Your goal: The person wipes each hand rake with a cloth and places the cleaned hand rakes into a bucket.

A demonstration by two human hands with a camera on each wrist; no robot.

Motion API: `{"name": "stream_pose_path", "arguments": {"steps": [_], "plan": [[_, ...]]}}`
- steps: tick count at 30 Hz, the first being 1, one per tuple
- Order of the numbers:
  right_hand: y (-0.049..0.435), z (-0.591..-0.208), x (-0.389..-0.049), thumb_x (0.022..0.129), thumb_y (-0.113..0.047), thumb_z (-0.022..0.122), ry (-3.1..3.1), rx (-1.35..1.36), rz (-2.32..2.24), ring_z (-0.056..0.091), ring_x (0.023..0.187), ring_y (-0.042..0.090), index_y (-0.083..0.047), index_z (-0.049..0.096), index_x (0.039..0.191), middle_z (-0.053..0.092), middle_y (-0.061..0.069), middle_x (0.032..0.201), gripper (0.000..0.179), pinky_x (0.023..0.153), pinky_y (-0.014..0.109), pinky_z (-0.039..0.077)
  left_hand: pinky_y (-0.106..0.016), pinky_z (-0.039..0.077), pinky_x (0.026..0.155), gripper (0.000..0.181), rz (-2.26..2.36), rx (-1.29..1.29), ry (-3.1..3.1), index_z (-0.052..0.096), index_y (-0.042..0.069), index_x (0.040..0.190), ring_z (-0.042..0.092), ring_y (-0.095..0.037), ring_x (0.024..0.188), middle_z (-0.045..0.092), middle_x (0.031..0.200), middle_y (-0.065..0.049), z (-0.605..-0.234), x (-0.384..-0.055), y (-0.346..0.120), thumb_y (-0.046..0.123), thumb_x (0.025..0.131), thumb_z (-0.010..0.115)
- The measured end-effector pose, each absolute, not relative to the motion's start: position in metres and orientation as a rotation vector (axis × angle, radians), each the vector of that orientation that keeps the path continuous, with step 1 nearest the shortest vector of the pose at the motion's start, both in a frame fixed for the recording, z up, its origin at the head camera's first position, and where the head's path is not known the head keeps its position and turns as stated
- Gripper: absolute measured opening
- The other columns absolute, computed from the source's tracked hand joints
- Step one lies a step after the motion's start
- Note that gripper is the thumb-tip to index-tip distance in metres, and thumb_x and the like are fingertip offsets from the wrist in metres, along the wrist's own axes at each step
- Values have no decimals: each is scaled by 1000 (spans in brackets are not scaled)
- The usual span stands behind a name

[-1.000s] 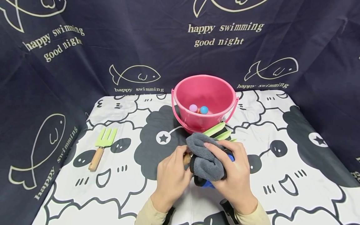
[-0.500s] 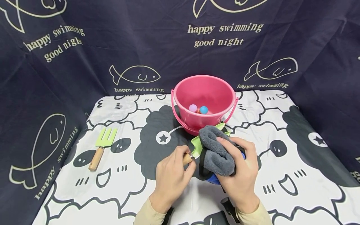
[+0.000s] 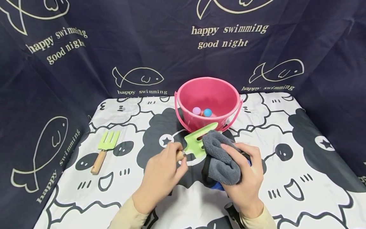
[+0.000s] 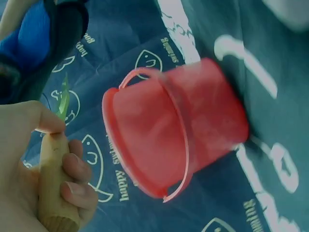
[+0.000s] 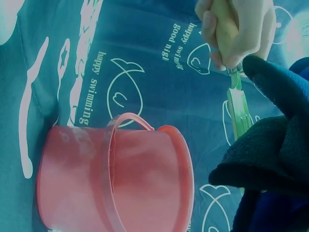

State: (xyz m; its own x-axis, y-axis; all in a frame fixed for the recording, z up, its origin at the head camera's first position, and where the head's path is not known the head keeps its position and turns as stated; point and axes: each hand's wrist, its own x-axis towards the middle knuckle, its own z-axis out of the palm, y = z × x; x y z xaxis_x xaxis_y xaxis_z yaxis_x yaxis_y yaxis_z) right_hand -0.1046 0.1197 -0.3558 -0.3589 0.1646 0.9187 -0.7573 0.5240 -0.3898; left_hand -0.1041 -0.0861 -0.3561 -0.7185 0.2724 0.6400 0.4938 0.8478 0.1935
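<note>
My left hand [image 3: 160,178] grips the wooden handle [image 4: 58,193] of a garden fork with a light green, wide-tined head [image 3: 194,147]. The fork points up and to the right, towards the bucket. In my right hand [image 3: 247,178] is a folded grey plush towel [image 3: 223,165] with black edging and a blue side. The towel overlaps the right part of the fork's head in the head view and hides some of the tines. Whether it touches them I cannot tell. From the right wrist, the fork's tines [image 5: 237,108] show beside the dark towel [image 5: 256,150].
A pink bucket [image 3: 208,93] with its handle lowered stands behind my hands. Inside lie a lilac ball [image 3: 196,111] and a blue ball [image 3: 207,112], with something orange between them. A second green fork [image 3: 99,162] with a wooden handle lies at the left on the sheep-patterned cloth [image 3: 77,197].
My left hand has drawn the fork left, so more of its green head shows from behind the towel. My right hand and the towel have shifted to the right.
</note>
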Motion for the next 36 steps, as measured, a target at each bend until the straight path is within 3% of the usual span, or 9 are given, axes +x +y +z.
{"name": "stream_pose_path", "arguments": {"steps": [8, 17, 23, 30, 36], "plan": [[118, -357, -105, 92, -41, 69, -1640, 546, 1058, 58, 93, 26, 2, 74, 97, 59, 31, 95, 43, 98, 21, 44, -39, 54, 57, 22, -456, -587, -2418, 58, 5, 113, 60, -19, 72, 59, 95, -6, -306, -150, -105, 16, 96, 66], [119, -361, -107, 93, -41, 68, -1659, 570, 1058, 59, 94, 26, 2, 74, 98, 59, 30, 96, 44, 98, 20, 44, -41, 56, 79, 19, -370, -620, -2670, 62, 4, 109, 69, -27, 84, 69, 92, -8, -254, -222, -83, 19, 98, 65], [117, -363, -107, 94, -42, 68, -1682, 591, 1047, 58, 93, 26, 1, 74, 99, 60, 28, 96, 44, 98, 19, 44, -42, 57, 79, 12, -271, -649, -2914, 66, 4, 95, 71, -29, 83, 71, 86, -10, -248, -266, -54, 13, 96, 59], [116, -365, -106, 95, -43, 67, -1703, 606, 1040, 57, 93, 27, 0, 74, 100, 60, 27, 97, 44, 98, 18, 43, -42, 56, 89, 21, -221, -598, -3155, 69, 7, 110, 68, -28, 101, 73, 110, -10, -252, -302, -33, 14, 95, 56], [117, -364, -105, 95, -43, 67, -1711, 608, 1041, 57, 94, 26, 0, 74, 101, 61, 28, 98, 44, 98, 18, 43, -30, 48, 81, 24, -56, -636, -3338, 69, 5, 112, 56, -20, 92, 70, 115, -10, -252, -314, -19, 10, 92, 56]]}}
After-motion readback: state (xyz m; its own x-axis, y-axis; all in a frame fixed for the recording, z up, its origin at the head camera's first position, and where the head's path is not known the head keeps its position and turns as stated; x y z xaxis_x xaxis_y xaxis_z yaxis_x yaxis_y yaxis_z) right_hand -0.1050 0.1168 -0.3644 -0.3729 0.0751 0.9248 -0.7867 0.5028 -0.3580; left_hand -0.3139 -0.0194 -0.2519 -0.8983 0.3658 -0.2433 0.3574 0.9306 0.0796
